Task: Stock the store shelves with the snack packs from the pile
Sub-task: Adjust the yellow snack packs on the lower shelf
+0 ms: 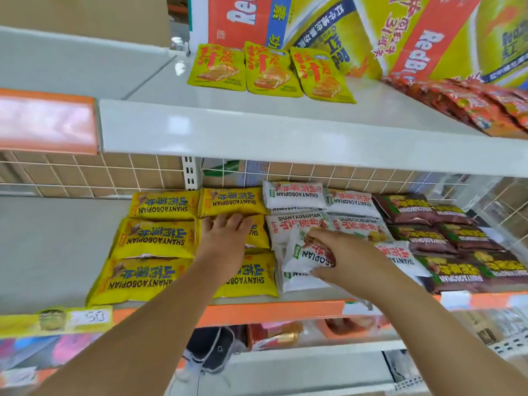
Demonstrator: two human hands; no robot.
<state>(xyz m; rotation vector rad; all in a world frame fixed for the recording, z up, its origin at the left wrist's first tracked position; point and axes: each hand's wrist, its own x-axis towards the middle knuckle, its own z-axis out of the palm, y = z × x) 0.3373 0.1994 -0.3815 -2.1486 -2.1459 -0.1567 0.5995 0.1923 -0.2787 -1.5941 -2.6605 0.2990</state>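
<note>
Two smooth, pale grey metal shelves fill the view. The upper shelf runs above both grips. The lower shelf lies under them and is bare to the left of the left grip. An orange price strip runs along its front edge, nearer than the grips, and a white wire grid backs it beyond them.

High above the grips, printed cardboard cartons in red, yellow and blue stand on the upper shelf. In front of them lie three glossy yellow pouches. Up and to the right of the right grip is a row of overlapping red pouches.

On the lower shelf, flat pillow-shaped snack packs lie in blocks of colour:
- yellow packs under and to the left of the left grip
- white packs between and beyond the two grips
- brown packs to the right of the right grip

The left grip lies palm down on the yellow packs, fingers spread and nearly straight, holding nothing. The right grip curls thumb and fingers round one white pack, which is tilted over the front white packs.
</note>
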